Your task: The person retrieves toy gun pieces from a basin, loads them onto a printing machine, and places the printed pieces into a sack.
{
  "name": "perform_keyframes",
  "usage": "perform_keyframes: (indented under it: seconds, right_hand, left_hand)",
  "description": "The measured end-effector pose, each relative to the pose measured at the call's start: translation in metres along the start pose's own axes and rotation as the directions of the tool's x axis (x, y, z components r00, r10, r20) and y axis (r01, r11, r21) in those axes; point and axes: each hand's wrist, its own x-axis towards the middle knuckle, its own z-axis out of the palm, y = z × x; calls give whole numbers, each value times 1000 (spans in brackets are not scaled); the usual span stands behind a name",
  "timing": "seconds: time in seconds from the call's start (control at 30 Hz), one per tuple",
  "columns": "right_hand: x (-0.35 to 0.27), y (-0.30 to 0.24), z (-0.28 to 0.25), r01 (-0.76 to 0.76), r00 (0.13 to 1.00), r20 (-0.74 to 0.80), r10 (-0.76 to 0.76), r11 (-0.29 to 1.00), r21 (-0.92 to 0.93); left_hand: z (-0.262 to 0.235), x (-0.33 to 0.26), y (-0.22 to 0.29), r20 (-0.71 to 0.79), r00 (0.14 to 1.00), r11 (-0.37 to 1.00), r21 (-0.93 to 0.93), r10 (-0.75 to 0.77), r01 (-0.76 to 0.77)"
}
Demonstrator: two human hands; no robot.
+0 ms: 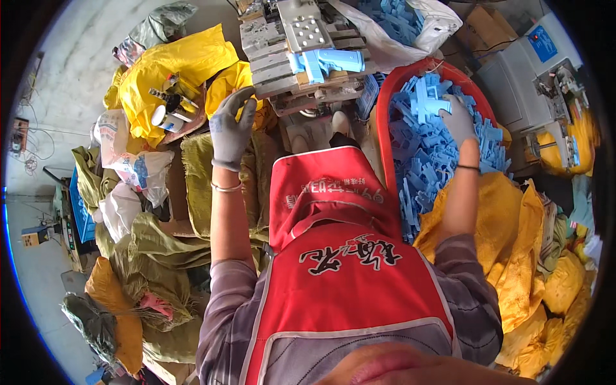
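Note:
My left hand point(232, 128), in a grey glove, is raised to the left of the slatted bench. Its fingers are apart and curved, with nothing between them. On the bench's front edge point(308, 87) lies a light blue plastic toy pistol point(330, 61), beneath a metal fixture point(303, 27) with rows of round studs. My right hand point(459, 120), also gloved, is over a red tub point(384, 115) heaped with blue plastic parts point(417, 154). Its fingers are closed on another blue toy pistol point(426, 96) at the top of the heap.
Yellow sacks point(173, 77) and a white tape roll point(165, 120) are at the left, above olive woven sacks point(160, 244). An orange sack point(494, 224) lies against the tub's near side. A grey machine point(520, 77) stands at the far right. A white bag point(436, 25) sits behind the tub.

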Motion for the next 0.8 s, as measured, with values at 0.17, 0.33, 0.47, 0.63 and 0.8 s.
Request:
perform_keyframes:
  seconds: [0.17, 0.33, 0.47, 0.63, 0.8]
  right_hand:
    - [-33, -30, 28, -20, 932, -114, 344, 361, 932]
    - [-41, -33, 35, -15, 943, -5, 332, 56, 998]
    - [-38, -54, 37, -29, 974, 31, 225, -12, 999]
    - [-14, -87, 39, -41, 998, 54, 38, -285, 958]
    - [14, -150, 25, 1, 995, 12, -103, 130, 992]
  left_hand:
    - [12, 29, 13, 50, 988, 985, 78, 149, -153]
    - [28, 57, 22, 188, 960, 975, 32, 209, -218]
    - [45, 77, 19, 273, 933, 972, -70, 236, -225]
    - [34, 76, 25, 299, 944, 988, -103, 141, -115]
    - [13, 44, -5, -71, 996, 986, -154, 47, -58]
